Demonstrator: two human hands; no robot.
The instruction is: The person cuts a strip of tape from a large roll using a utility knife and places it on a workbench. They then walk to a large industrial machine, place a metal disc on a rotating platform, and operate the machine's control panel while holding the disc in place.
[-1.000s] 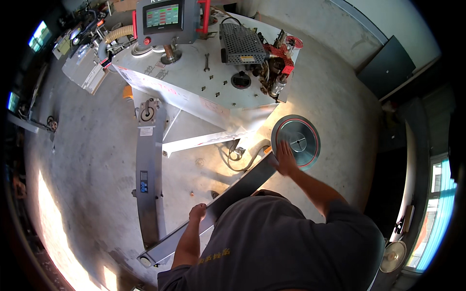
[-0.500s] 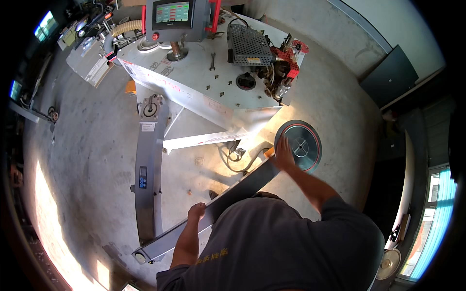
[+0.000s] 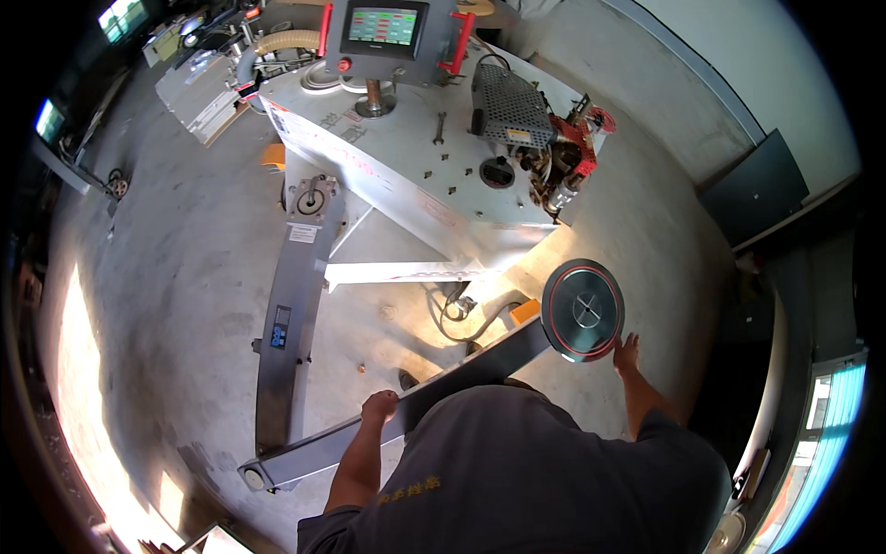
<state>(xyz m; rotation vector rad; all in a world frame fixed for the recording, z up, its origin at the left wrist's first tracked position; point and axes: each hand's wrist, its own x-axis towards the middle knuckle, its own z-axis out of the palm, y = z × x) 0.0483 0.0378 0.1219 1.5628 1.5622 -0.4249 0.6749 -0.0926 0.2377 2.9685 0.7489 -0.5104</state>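
Note:
A long grey jointed machine arm (image 3: 480, 363) crosses in front of my body, with a round dark disc (image 3: 584, 323) at its right end. The disc has a red ring and a pale cross at its centre. My left hand (image 3: 379, 407) is closed over the upper edge of this arm, left of my torso. At the disc's lower right rim, my right hand (image 3: 627, 355) has its fingers raised and apart, holding nothing; whether a fingertip touches the rim I cannot tell. A second grey arm section (image 3: 290, 323) runs from the left joint up to the bench.
A metal bench (image 3: 406, 157) stands ahead, carrying a control screen (image 3: 383, 28), a wrench (image 3: 439, 128), a perforated metal cover (image 3: 512, 103) and a red-guarded mechanism (image 3: 574, 148). Cables and an orange part (image 3: 525, 312) lie below it. A dark panel (image 3: 759, 180) leans at the right wall.
My right hand has moved off the left part of the disc to its lower right edge. My left hand stays on the arm. The view has shifted, so the bench appears farther right.

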